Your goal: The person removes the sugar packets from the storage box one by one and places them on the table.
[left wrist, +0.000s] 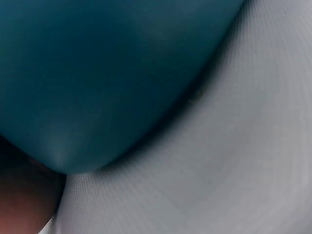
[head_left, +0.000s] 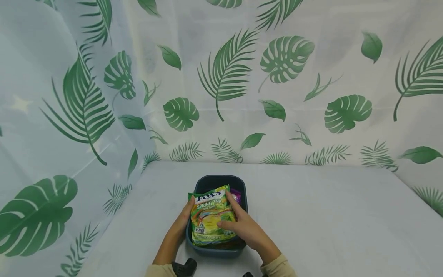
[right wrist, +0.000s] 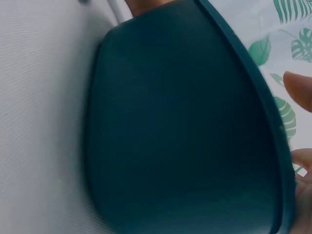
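Observation:
A green Fox's Spring Tea candy bag (head_left: 211, 215) lies tilted on top of a dark teal bin (head_left: 218, 179) near the table's front edge. My left hand (head_left: 182, 222) grips the bag's left edge, its fingers mostly hidden behind the bag. On the other side, my right hand (head_left: 238, 225) holds the right edge, with the thumb across the front and a finger up along the side. A purple packet (head_left: 237, 194) peeks out behind the bag inside the bin. Both wrist views are filled by the bin's outer wall (left wrist: 107, 73) (right wrist: 180, 136), and the right one shows fingertips (right wrist: 300, 87) past the rim.
The bin stands on a white cloth-covered table (head_left: 328, 215). A curtain printed with green leaves (head_left: 228, 77) closes off the back and both sides. Black wrist-camera mounts (head_left: 185, 267) show at the bottom edge.

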The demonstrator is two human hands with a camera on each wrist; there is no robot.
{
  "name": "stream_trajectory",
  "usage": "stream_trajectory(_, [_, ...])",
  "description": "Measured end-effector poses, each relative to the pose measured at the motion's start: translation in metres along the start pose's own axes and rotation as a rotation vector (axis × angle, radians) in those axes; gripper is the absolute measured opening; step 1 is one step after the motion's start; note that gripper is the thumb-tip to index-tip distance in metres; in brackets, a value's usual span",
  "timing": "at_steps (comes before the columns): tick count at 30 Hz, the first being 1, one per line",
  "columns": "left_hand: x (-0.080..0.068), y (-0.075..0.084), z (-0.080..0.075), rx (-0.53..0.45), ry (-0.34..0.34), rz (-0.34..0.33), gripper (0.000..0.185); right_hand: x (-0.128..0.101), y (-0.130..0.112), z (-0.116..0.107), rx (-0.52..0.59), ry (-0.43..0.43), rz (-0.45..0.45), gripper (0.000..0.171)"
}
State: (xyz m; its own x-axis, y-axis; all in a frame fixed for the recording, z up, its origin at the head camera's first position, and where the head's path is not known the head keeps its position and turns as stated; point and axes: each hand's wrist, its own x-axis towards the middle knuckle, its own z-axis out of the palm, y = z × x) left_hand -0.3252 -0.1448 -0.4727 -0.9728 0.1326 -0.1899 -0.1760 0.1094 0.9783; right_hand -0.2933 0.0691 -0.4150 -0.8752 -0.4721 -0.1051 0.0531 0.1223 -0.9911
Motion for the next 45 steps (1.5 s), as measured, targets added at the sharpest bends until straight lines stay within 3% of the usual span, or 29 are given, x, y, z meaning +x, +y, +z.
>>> stream_trajectory(8, [0.0027, 0.0019, 0.0026, 0.003, 0.039, -0.033, 0.087, 0.0017, 0.0011, 0.0031, -0.038, 0.114, 0.086, 0.082])
stream_trajectory(17, [-0.0001, 0.0001, 0.0019, 0.019, 0.027, -0.032, 0.084, -0.0005, 0.0023, 0.0027, -0.037, 0.077, 0.107, 0.076])
stream_trajectory(28, [-0.0015, -0.0011, 0.0036, 0.019, 0.055, -0.011, 0.083, -0.0016, 0.0029, 0.0029, 0.006, 0.101, 0.102, 0.076])
stream_trajectory(45, [-0.0007, -0.0001, 0.006, -0.002, 0.044, 0.011, 0.08, -0.002, -0.0005, 0.0005, 0.092, 0.151, 0.13, 0.072])
